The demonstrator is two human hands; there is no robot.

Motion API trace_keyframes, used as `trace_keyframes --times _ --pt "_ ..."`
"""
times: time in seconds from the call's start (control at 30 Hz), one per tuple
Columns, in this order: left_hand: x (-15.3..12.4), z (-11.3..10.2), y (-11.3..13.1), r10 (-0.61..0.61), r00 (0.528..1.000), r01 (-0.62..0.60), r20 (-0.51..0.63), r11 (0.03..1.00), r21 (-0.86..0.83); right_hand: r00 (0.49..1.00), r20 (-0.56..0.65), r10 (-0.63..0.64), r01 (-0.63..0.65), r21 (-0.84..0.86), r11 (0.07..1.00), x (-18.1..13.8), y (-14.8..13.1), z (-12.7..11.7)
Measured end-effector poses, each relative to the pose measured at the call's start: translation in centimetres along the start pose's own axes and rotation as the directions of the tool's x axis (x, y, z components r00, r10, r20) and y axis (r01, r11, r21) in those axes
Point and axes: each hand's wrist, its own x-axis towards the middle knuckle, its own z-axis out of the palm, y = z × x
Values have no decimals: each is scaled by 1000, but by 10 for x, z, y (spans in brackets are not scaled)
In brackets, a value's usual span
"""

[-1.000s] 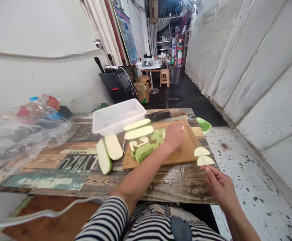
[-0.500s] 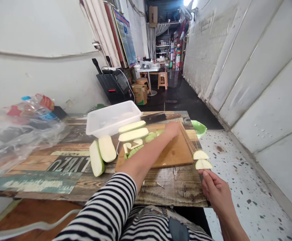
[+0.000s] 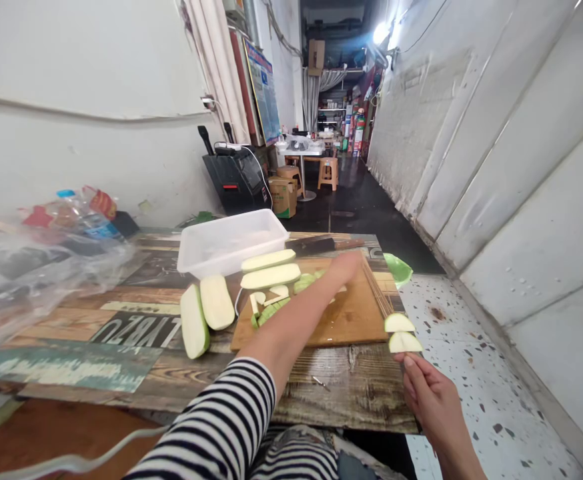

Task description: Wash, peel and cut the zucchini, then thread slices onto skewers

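Note:
My right hand (image 3: 434, 393) is closed in a pinch just below two half-round squash slices (image 3: 404, 343) on a thin skewer, past the table's right edge. My left hand (image 3: 346, 268) reaches across the wooden cutting board (image 3: 356, 320) to its far right, by the upper ends of a bundle of bamboo skewers (image 3: 377, 287); its fingers are hidden. Under and beside my left forearm lie cut squash pieces (image 3: 275, 308) on the board. Two long squash halves (image 3: 270, 276) rest at the board's far left, and two more halves (image 3: 194, 321) lie on the table.
Behind the board are a white plastic tub (image 3: 231, 243) and a knife (image 3: 321, 245) with a wooden handle. Plastic bags and a bottle (image 3: 94, 223) crowd the table's left. A green bag (image 3: 398, 269) hangs past the right edge. A small metallic-looking sliver (image 3: 320, 383) lies near the front edge.
The camera has tilted up slightly, so the table sits lower in the picture. Both hands stay in nearly the same places, the right still pinching below the slices.

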Motion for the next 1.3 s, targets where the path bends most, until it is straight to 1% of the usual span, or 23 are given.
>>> trace_keyframes --times 0.03,0.07,0.1,0.17,0.2,0.27,0.37,0.43,0.5,0.6,0.77,1.0,1.3 --pt "-3 -3 2 -22 999 19 -30 996 -93 1000 9 -8 8 -16 1000 0 -1 1" --pt "-8 -6 5 -57 997 43 -55 973 -225 1000 19 -20 21 -38 999 0 -2 3" --pt "-15 -9 7 -102 993 70 -65 922 -380 999 35 -32 35 -67 997 0 -2 5" --pt "-34 -19 10 -188 981 121 -37 757 -642 996 73 -57 66 -137 988 -1 0 10" --pt "-45 -25 10 -214 977 143 -9 687 -713 993 94 -73 89 -173 981 -1 1 12" --pt "-69 -37 6 -253 966 193 49 585 -788 983 143 -112 143 -236 961 -4 3 18" --pt "-100 -53 -7 -305 942 269 140 436 -859 959 239 -150 220 -301 928 -8 4 27" --pt "-114 -60 -18 -335 923 304 190 330 -894 945 290 -150 246 -329 912 -11 2 34" --pt "-124 -65 -27 -362 906 325 221 258 -910 938 321 -133 249 -353 902 -13 0 39" --pt "-130 -67 -37 -383 890 342 247 203 -917 936 340 -91 225 -378 898 -13 -1 46" --pt "-133 -69 -43 -361 896 323 259 130 -937 938 340 -72 208 -385 899 -14 0 51" --pt "-135 -71 -39 -349 902 311 256 112 -944 926 371 -68 224 -397 890 -15 -2 52" --pt "-135 -71 -36 -366 896 314 252 118 -942 930 360 -72 221 -394 892 -17 -6 54"
